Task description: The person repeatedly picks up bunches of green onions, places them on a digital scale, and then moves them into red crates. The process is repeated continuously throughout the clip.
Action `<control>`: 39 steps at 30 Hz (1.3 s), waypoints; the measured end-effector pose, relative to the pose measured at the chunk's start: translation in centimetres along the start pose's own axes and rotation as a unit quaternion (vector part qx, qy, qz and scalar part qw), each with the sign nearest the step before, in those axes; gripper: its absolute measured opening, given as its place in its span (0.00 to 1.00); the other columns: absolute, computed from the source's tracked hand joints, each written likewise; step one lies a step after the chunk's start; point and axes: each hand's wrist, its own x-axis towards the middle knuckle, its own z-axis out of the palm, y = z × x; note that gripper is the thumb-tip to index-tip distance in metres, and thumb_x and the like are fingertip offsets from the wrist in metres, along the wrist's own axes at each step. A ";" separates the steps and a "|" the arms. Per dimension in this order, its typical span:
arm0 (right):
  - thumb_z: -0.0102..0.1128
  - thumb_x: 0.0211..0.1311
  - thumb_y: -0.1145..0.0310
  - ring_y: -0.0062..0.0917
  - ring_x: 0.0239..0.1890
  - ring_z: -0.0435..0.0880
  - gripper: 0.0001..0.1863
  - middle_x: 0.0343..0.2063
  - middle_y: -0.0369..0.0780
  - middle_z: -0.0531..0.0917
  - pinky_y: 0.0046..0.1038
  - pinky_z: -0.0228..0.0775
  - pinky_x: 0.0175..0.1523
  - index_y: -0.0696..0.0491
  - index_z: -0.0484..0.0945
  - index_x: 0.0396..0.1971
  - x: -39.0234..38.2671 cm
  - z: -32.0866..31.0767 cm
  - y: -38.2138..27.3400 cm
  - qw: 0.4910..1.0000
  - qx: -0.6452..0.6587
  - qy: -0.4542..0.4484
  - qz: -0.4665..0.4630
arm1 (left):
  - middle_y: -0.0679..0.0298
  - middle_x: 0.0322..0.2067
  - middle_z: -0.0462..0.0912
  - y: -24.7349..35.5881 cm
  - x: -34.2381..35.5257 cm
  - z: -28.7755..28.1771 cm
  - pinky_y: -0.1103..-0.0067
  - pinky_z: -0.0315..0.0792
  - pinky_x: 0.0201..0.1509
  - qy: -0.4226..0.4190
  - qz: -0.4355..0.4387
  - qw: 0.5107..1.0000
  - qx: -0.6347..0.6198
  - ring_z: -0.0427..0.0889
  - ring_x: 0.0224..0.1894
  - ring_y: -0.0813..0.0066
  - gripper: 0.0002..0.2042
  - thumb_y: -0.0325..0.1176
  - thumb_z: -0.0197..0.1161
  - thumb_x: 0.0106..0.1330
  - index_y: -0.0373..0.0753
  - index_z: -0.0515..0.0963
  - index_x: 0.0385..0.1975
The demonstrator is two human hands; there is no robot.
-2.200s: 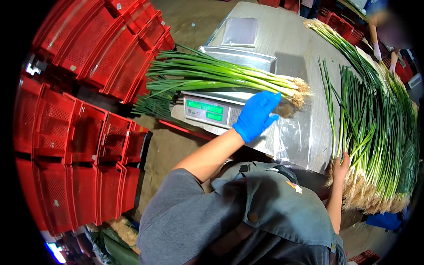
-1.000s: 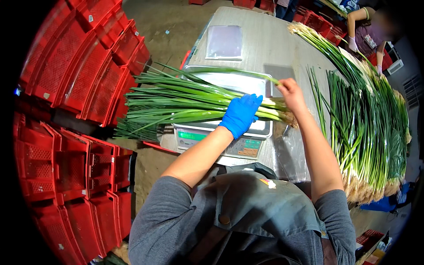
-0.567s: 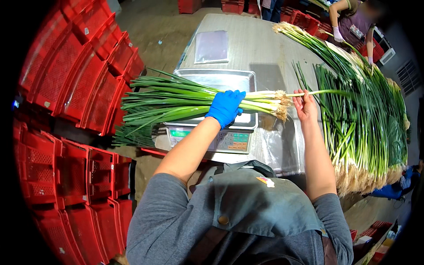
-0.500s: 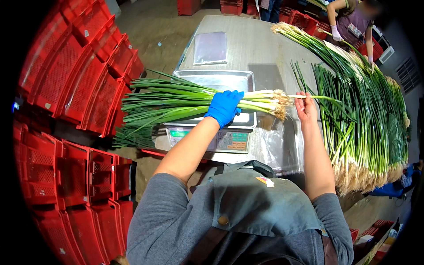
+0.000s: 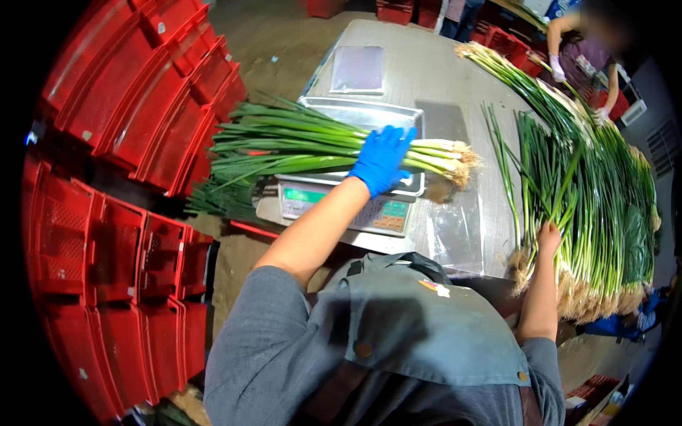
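Observation:
A bunch of green onions [image 5: 298, 142] lies across the metal tray [image 5: 419, 122] of a digital scale [image 5: 298, 201], roots to the right and leaves hanging past its left side. My left hand [image 5: 381, 160], in a blue glove, rests on the pale stems with its fingers stretched out and thumb apart. My bare right hand [image 5: 548, 240] is at the near left edge of a big heap of green onions [image 5: 604, 206], closed around green stalks. How many stalks it holds is hidden.
Stacked red crates [image 5: 135, 106] stand to the left. A clear plastic sheet [image 5: 455, 238] lies right of the scale, and a flat stack of clear bags [image 5: 357, 69] behind it. Across the table [image 5: 433, 64], a co-worker's gloved hands [image 5: 602, 115] touch more green onions.
My right hand has moved from a single stalk beside the bunch's roots, right and nearer, onto the heap. My left hand's fingers have straightened on the bunch. The view has shifted slightly.

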 end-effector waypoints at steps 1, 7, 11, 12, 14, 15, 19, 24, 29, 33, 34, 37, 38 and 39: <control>0.52 0.60 0.64 0.25 0.17 0.78 0.14 0.13 0.41 0.77 0.26 0.69 0.25 0.59 0.77 0.24 -1.9 0.6 2.6 0.995 -0.076 0.027 -0.054 | 0.54 0.55 0.66 1.3 -0.3 -0.2 0.61 0.59 0.60 0.042 0.016 0.999 -0.010 0.63 0.58 0.53 0.40 0.43 0.68 0.45 0.42 0.59 0.61; 0.59 0.49 0.66 0.44 0.48 0.75 0.26 0.45 0.53 0.75 0.37 0.67 0.53 0.58 0.72 0.51 -10.3 4.0 7.1 0.949 -0.295 -0.040 -0.107 | 0.55 0.56 0.65 10.0 -3.6 -1.0 0.61 0.58 0.60 0.023 0.138 0.972 -0.190 0.63 0.58 0.51 0.41 0.42 0.68 0.45 0.42 0.59 0.62; 0.60 0.50 0.68 0.46 0.57 0.64 0.31 0.54 0.54 0.66 0.39 0.57 0.62 0.59 0.64 0.57 -12.4 3.6 3.4 0.958 -0.263 0.008 -0.110 | 0.54 0.54 0.67 12.0 -5.6 -0.9 0.61 0.60 0.59 -0.037 0.167 0.960 -0.221 0.64 0.57 0.51 0.38 0.47 0.64 0.49 0.40 0.61 0.61; 0.59 0.53 0.67 0.46 0.59 0.60 0.30 0.55 0.54 0.65 0.40 0.54 0.63 0.58 0.64 0.57 -12.4 3.4 2.7 0.965 -0.232 0.018 -0.122 | 0.54 0.53 0.68 12.1 -5.9 -0.8 0.61 0.60 0.59 -0.044 0.173 0.957 -0.229 0.65 0.57 0.51 0.37 0.47 0.63 0.50 0.39 0.61 0.61; 0.58 0.55 0.67 0.46 0.59 0.61 0.29 0.56 0.54 0.64 0.39 0.54 0.63 0.58 0.64 0.57 -11.9 3.6 1.6 0.968 -0.183 0.035 -0.168 | 0.53 0.53 0.68 12.0 -6.4 -0.3 0.61 0.61 0.58 -0.065 0.182 0.953 -0.235 0.65 0.57 0.51 0.35 0.49 0.59 0.53 0.38 0.62 0.60; 0.57 0.56 0.67 0.46 0.59 0.61 0.28 0.56 0.53 0.63 0.38 0.55 0.62 0.58 0.64 0.57 -11.6 3.9 1.2 0.969 -0.145 0.044 -0.193 | 0.53 0.53 0.68 11.9 -6.6 -0.1 0.61 0.61 0.58 -0.050 0.180 0.954 -0.233 0.65 0.57 0.51 0.35 0.48 0.59 0.53 0.39 0.62 0.60; 0.51 0.64 0.62 0.41 0.60 0.63 0.26 0.57 0.50 0.65 0.35 0.53 0.64 0.58 0.63 0.58 -9.4 6.1 -1.3 0.983 -0.041 -0.033 -0.174 | 0.53 0.53 0.68 10.8 -6.6 0.1 0.60 0.60 0.58 -0.006 0.159 0.970 -0.186 0.65 0.57 0.52 0.35 0.47 0.61 0.51 0.40 0.63 0.60; 0.36 0.67 0.45 0.30 0.66 0.53 0.31 0.66 0.37 0.56 0.38 0.51 0.64 0.45 0.53 0.66 -8.2 9.2 -8.3 0.955 0.183 -0.223 -0.064 | 0.53 0.56 0.65 4.5 -2.7 -0.3 0.58 0.55 0.61 -0.005 0.051 0.996 -0.075 0.62 0.59 0.52 0.42 0.48 0.66 0.44 0.44 0.59 0.63; 0.29 0.65 0.37 0.30 0.70 0.40 0.37 0.69 0.34 0.41 0.40 0.43 0.67 0.41 0.41 0.68 -6.9 12.2 -18.4 0.915 0.256 -0.292 -0.110 | 0.53 0.62 0.59 -1.6 0.9 -0.5 0.53 0.40 0.67 -0.084 -0.065 0.986 0.125 0.51 0.66 0.50 0.55 0.60 0.69 0.37 0.49 0.47 0.67; 0.29 0.66 0.39 0.30 0.66 0.57 0.37 0.63 0.44 0.61 0.28 0.43 0.68 0.53 0.55 0.64 -7.8 15.5 -23.5 0.839 0.357 -0.408 -0.053 | 0.55 0.58 0.65 -3.1 2.6 0.5 0.53 0.41 0.66 -0.174 -0.036 0.977 0.114 0.58 0.64 0.54 0.55 0.59 0.70 0.36 0.50 0.48 0.67; 0.30 0.66 0.39 0.29 0.65 0.59 0.38 0.61 0.44 0.63 0.28 0.45 0.67 0.54 0.56 0.64 -7.8 16.0 -23.6 0.846 0.334 -0.414 -0.043 | 0.55 0.56 0.68 -3.5 3.0 0.9 0.52 0.44 0.66 -0.220 -0.051 0.970 0.092 0.62 0.61 0.55 0.55 0.58 0.71 0.36 0.49 0.48 0.67; 0.33 0.68 0.45 0.29 0.57 0.68 0.32 0.54 0.44 0.72 0.28 0.56 0.61 0.58 0.66 0.55 -7.8 16.5 -22.0 0.908 0.323 -0.254 -0.083 | 0.55 0.43 0.77 -4.3 3.7 2.4 0.60 0.63 0.54 -0.243 -0.032 0.968 0.063 0.77 0.46 0.59 0.37 0.46 0.65 0.48 0.47 0.59 0.61; 0.35 0.68 0.47 0.28 0.54 0.71 0.29 0.50 0.43 0.74 0.28 0.59 0.59 0.58 0.69 0.52 -7.7 16.2 -20.9 0.925 0.330 -0.174 -0.073 | 0.55 0.41 0.77 -4.5 3.8 2.8 0.62 0.65 0.50 -0.259 -0.029 0.962 0.078 0.78 0.44 0.59 0.31 0.42 0.62 0.51 0.46 0.62 0.58; 0.36 0.69 0.50 0.27 0.51 0.73 0.26 0.47 0.43 0.77 0.28 0.61 0.57 0.58 0.71 0.48 -7.5 15.7 -19.9 0.938 0.331 -0.092 -0.052 | 0.55 0.40 0.78 -4.7 4.1 3.3 0.65 0.68 0.47 -0.257 -0.026 0.961 0.096 0.79 0.42 0.59 0.26 0.39 0.59 0.54 0.45 0.66 0.56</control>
